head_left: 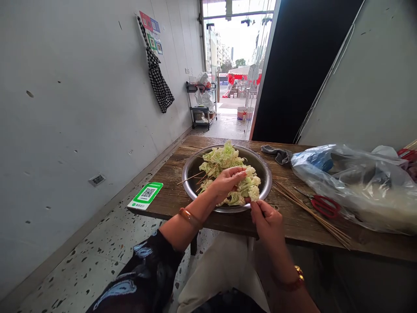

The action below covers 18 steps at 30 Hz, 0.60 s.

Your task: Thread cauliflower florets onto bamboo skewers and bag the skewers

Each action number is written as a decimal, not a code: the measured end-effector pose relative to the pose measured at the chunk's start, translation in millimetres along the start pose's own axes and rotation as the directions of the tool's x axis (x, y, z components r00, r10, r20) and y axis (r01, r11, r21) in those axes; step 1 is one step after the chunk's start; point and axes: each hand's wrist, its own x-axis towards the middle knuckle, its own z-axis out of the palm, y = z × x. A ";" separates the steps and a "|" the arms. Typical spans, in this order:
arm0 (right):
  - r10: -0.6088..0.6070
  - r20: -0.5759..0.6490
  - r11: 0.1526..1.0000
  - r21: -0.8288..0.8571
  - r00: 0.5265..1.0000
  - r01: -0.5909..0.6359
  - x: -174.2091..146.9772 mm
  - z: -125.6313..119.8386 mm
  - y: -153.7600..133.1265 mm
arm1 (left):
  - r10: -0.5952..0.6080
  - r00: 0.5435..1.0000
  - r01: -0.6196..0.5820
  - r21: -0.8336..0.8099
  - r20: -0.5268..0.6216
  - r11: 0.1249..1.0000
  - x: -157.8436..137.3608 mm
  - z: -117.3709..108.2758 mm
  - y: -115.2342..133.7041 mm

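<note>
A wide metal bowl [186, 182] holds a heap of pale green and white cauliflower pieces [223, 156], with thin wooden skewers [192, 177] sticking out to the left. Over the bowl's middle, my left hand [224, 182] is closed around cauliflower, its thumb and fingers pointing right. At the near right rim, my right hand [269, 219] pinches the lower edge of a cauliflower floret [254, 193]. Whether a skewer runs through that floret is hidden by the fingers and florets.
On the table [176, 167], loose skewers [312, 213] and red-handled scissors [325, 206] lie right of the bowl. Beyond them are a large clear plastic bag [361, 182] and a dark cloth [276, 154]. A green QR-code card [146, 195] lies at the left corner.
</note>
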 end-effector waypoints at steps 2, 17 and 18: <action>0.020 -0.011 1.000 0.025 1.000 -0.019 0.6 2.0 -1.9 | -0.007 1.000 0.007 -0.082 0.008 0.997 -1.0 0.6 2.0; 0.022 -0.053 0.999 -0.043 0.998 -0.024 9.1 9.3 -8.8 | 0.006 0.997 -0.026 -0.255 -0.078 0.966 3.2 3.9 2.1; 0.014 -0.067 0.998 -0.056 0.998 -0.017 9.5 9.9 -8.5 | -0.006 0.997 -0.015 -0.264 -0.077 0.964 3.8 3.6 1.3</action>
